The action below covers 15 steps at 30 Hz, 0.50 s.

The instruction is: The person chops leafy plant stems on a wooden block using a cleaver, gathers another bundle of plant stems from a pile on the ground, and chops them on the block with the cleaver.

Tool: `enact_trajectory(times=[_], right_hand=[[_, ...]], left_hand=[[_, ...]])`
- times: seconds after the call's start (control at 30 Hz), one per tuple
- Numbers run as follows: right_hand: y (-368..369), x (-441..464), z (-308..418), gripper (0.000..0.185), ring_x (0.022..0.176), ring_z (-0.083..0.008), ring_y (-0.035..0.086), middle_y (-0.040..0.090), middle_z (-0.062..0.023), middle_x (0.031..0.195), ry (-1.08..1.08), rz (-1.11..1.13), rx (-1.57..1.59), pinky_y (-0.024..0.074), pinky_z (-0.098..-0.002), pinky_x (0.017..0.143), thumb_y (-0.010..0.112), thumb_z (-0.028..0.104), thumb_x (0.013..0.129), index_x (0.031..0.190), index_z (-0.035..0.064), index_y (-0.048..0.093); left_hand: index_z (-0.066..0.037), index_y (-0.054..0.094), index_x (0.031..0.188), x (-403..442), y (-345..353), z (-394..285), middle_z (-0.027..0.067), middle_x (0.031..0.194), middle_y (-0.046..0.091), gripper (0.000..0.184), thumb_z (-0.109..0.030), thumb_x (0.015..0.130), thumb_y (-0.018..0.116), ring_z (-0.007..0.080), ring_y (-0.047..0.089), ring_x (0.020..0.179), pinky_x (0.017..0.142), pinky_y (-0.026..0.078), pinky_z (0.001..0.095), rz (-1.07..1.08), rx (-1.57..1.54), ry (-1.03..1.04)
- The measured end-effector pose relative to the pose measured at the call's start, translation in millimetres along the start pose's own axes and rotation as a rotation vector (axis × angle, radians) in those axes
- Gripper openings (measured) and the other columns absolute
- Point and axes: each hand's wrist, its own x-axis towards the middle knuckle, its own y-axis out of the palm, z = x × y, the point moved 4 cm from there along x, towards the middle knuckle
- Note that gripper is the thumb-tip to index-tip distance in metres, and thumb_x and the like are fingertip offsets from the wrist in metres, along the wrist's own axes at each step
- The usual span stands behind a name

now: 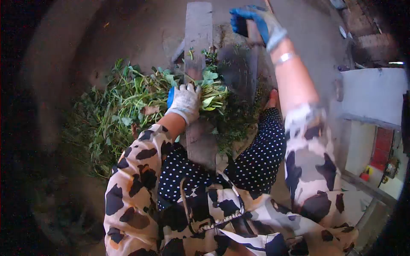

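My left hand, in a white and blue glove, presses and grips a bundle of green leafy stems across a long wooden board. Raised to the upper right is my right hand, in a blue and pale glove and smeared by motion. Its fingers wrap around a brown wooden handle. Below that handle, a wide dark blade-like shape is blurred; its exact outline and link to the handle are unclear. The cut-looking ends of the stems point right, past my left hand.
A large heap of leafy greens lies on the ground left of the board. More dark green bits lie to its right, between my legs. At the right stand a pale block-like surface and shelves with red items.
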Motion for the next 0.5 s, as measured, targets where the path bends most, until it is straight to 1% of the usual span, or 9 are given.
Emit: enact_trajectory(times=[0.07, 0.13, 0.2, 0.23, 0.27, 0.37, 0.43, 0.47, 0.5], right_hand=[[-0.6, 21.4, -0.9, 0.019, 0.062, -0.0098, 0.054, 0.057, -0.0008, 0.068, 0.07, 0.008, 0.311, 0.0459, -0.0257, 0.059, 0.058, 0.025, 0.084, 0.084, 0.006, 0.061], [0.9, 15.7, 13.7, 0.019, 0.055, -0.0184, 0.054, 0.057, -0.0015, 0.063, -0.01, -0.187, -0.176, 0.0451, -0.0315, 0.053, 0.054, 0.023, 0.084, 0.076, 0.0072, 0.059], [-2.4, -18.8, -27.0, 0.02, 0.062, -0.0109, 0.055, 0.057, -0.0011, 0.069, -0.044, -0.262, -0.448, 0.0463, -0.0252, 0.06, 0.059, 0.025, 0.082, 0.086, 0.0056, 0.06], [41.3, -77.7, -8.9, 0.016, 0.062, -0.0115, 0.056, 0.058, -0.0016, 0.069, -0.343, -0.339, -0.878, 0.0473, -0.0254, 0.06, 0.063, 0.019, 0.08, 0.088, 0.0051, 0.06], [55.2, -113.1, -48.6, 0.015, 0.064, -0.0109, 0.057, 0.06, -0.0014, 0.071, -0.318, -0.541, 0.055, 0.0473, -0.024, 0.06, 0.066, 0.011, 0.077, 0.089, 0.0039, 0.061], [88.7, -165.6, -108.5, 0.018, 0.071, -0.0107, 0.058, 0.065, -0.002, 0.08, -0.168, -0.552, 0.096, 0.0472, -0.0272, 0.067, 0.068, 0.015, 0.076, 0.091, 0.0049, 0.065], [78.9, -128.7, -62.9, 0.01, 0.059, -0.0071, 0.054, 0.059, 0.0009, 0.069, -0.25, -0.545, -0.069, 0.0441, -0.0226, 0.051, 0.063, 0.009, 0.08, 0.087, 0.0032, 0.061], [55.9, -105.0, -40.6, 0.011, 0.06, -0.0069, 0.052, 0.058, 0.0015, 0.069, -0.062, -0.5, -0.063, 0.0418, -0.0232, 0.049, 0.061, 0.012, 0.082, 0.089, 0.0042, 0.062], [43.4, -76.2, -19.0, 0.013, 0.058, -0.0074, 0.05, 0.055, 0.0024, 0.066, -0.122, -0.331, -0.213, 0.0408, -0.0235, 0.05, 0.056, 0.017, 0.086, 0.088, 0.0061, 0.061]], left_hand=[[-0.006, 0.042, 0.123, 1.6, -2.7, -0.9, 0.0174, 0.114, 0.048, 0.059, -0.023, 0.069, 0.059, 0.0332, 0.046, 0.108, 0.092, 0.035, 0.0476, 0.029, 0.017, -0.02], [-0.006, 0.043, 0.122, 8.1, -7.2, 0.8, 0.0166, 0.114, 0.048, 0.058, -0.023, 0.07, 0.059, 0.0319, 0.047, 0.107, 0.09, 0.036, 0.0458, 0.119, 0.075, -0.052], [-0.007, 0.043, 0.122, 8.6, -2.2, 0.4, 0.016, 0.114, 0.048, 0.057, -0.023, 0.07, 0.059, 0.0312, 0.048, 0.107, 0.09, 0.037, 0.0451, 0.106, 0.106, -0.038], [-0.008, 0.043, 0.121, 8.1, -2.7, 1.2, 0.0154, 0.114, 0.049, 0.056, -0.023, 0.07, 0.059, 0.0306, 0.048, 0.106, 0.089, 0.037, 0.0443, 0.074, 0.123, -0.03], [-0.008, 0.043, 0.121, 10.2, -4.4, 2.3, 0.0154, 0.114, 0.049, 0.056, -0.023, 0.07, 0.059, 0.0306, 0.048, 0.106, 0.089, 0.037, 0.0443, 0.069, 0.122, -0.036], [-0.009, 0.044, 0.121, 7.2, -3.7, -0.7, 0.0141, 0.114, 0.049, 0.057, -0.024, 0.069, 0.06, 0.0295, 0.048, 0.106, 0.088, 0.038, 0.0429, 0.009, 0.141, -0.061], [-0.008, 0.043, 0.123, 9.2, -3.4, -4.7, 0.014, 0.113, 0.049, 0.059, -0.024, 0.069, 0.06, 0.0298, 0.048, 0.106, 0.088, 0.038, 0.0434, 0.046, 0.141, -0.063], [-0.008, 0.042, 0.123, 9.8, -0.7, -5.8, 0.0142, 0.113, 0.049, 0.06, -0.024, 0.069, 0.06, 0.0301, 0.047, 0.107, 0.088, 0.037, 0.0438, 0.014, 0.138, -0.089], [-0.008, 0.042, 0.124, 5.2, 3.7, -6.2, 0.0144, 0.113, 0.048, 0.061, -0.024, 0.069, 0.06, 0.0305, 0.047, 0.107, 0.088, 0.037, 0.0443, 0.007, 0.132, -0.11]])
